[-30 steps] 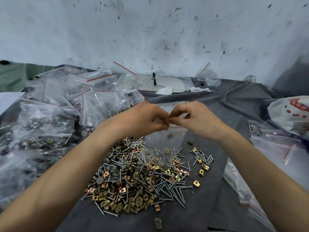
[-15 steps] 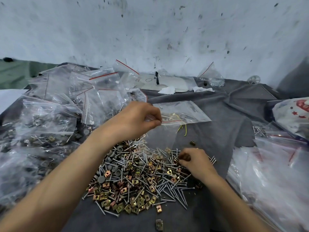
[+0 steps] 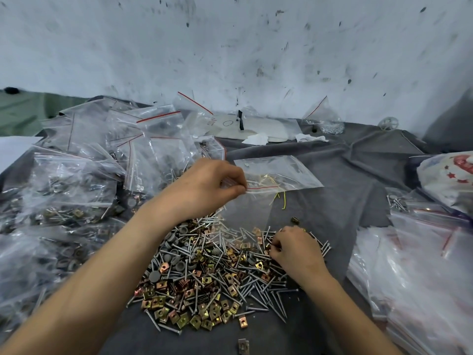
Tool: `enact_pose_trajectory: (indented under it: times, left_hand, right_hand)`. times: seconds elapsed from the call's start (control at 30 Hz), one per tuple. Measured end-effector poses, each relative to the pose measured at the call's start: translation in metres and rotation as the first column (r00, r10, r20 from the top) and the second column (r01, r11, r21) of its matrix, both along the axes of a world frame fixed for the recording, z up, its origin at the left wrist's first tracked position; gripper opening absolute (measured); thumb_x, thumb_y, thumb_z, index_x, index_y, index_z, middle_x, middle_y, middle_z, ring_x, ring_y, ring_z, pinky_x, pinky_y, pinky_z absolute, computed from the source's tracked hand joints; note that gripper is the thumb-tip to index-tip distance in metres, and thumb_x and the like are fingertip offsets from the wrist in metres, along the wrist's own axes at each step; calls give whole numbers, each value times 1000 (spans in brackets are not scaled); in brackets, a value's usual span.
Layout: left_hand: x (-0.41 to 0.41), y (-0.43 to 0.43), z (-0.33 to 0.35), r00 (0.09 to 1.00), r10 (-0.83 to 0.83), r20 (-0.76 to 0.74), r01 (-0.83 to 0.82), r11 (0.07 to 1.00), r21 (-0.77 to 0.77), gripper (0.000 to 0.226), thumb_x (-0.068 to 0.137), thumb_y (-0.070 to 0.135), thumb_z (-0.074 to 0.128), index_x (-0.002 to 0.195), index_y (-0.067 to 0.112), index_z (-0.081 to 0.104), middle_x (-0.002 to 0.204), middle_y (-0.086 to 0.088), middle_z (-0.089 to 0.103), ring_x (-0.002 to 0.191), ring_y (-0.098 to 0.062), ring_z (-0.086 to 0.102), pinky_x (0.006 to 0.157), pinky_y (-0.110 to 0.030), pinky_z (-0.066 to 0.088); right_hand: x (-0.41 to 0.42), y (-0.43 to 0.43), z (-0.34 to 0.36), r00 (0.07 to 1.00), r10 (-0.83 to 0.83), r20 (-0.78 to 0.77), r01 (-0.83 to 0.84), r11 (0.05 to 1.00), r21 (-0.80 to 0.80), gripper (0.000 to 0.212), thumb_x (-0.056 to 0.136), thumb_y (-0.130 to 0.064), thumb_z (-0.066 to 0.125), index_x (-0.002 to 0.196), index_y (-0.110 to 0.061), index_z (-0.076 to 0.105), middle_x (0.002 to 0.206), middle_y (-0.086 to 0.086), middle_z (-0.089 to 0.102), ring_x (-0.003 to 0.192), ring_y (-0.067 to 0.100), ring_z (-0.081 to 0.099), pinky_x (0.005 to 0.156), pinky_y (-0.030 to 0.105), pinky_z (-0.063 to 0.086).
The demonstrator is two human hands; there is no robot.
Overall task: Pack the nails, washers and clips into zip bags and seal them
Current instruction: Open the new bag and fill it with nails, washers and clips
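Left hand (image 3: 204, 185) pinches one zip bag (image 3: 244, 212); right hand (image 3: 294, 248) touches one pile (image 3: 204, 280).

Grey cloth (image 3: 358, 175) – silver nails (image 3: 258, 290), brass-gold clips (image 3: 194, 321), grey washers (image 3: 154, 276); red-striped clear bag (image 3: 256, 203).

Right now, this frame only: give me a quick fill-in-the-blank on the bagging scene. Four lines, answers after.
1. The left hand pinches the zip bag by its ____ edge.
2. The right hand has its fingers down in the pile of nails, washers and ____.
3. Filled bags are heaped on the person's ____ side.
4. Everything lies on a ____ cloth.
Answers: top; clips; left; grey.
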State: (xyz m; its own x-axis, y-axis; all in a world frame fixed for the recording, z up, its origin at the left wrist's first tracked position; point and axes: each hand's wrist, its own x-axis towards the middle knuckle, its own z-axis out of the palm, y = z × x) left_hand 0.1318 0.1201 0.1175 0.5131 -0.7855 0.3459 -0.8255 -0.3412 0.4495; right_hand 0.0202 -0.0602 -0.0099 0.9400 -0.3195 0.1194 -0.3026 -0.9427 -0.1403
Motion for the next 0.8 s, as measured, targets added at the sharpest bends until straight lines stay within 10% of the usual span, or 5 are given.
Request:
enact_pose_trajectory:
  times: [0.3,0.6,0.8]
  left_hand:
    - [-5,1,-1,1000,-18,5,18,1000,15,6,88,24,67,90,23,72,82,18,58,75,13,51,68,0,33]
    - [-15,-4,-1,996,-92,20,93,996,-9,9,88,24,65,93,21,73,97,4,66,91,-11,61,83,-35,47]
    - [-11,2,-7,996,-69,48,71,996,-45,5,87,21,67,89,19,71,96,5,66,88,-8,61,81,-25,46]
  right_hand:
    - [5,-6,64,816,-262,515,-146,769,623,14,89,-10,60,81,-21,61,89,3,62,72,2,55,61,7,40]
    - [0,14,110,871,24,491,-324,779,536,7,78,-10,74,77,-17,71,102,-5,63,92,1,58,71,14,47]
    - [1,7,100,832,-89,547,-316,735,600,6,81,-24,72,83,-29,69,101,-12,64,91,0,61,73,17,50]
